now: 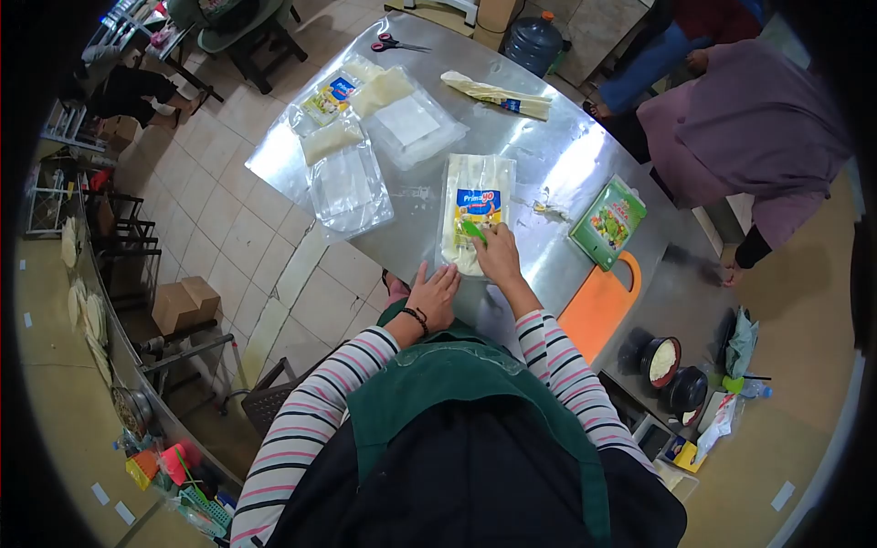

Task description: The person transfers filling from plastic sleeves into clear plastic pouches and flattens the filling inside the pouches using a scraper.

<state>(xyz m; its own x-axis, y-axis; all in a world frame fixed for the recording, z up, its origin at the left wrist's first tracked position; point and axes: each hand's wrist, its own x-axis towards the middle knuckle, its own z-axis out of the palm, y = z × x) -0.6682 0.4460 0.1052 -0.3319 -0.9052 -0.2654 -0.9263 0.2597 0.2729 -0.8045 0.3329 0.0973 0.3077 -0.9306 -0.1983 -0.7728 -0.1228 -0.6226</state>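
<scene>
A flat clear plastic pack with a blue and yellow label lies on the metal table in front of me, pale contents showing through. Over its lower half, my right hand grips a small bright green tool, whose tip lies against the label. The fingers cover the tool's other end, so its exact kind is hidden. At the pack's lower left corner, my left hand rests palm down by the table edge, fingers stretched out and holding nothing.
Several plastic packs lie at the left of the metal table, scissors beyond them. A rolled wrapper is farther back. To the right are a green packet and an orange cutting board. A person stands at the right side.
</scene>
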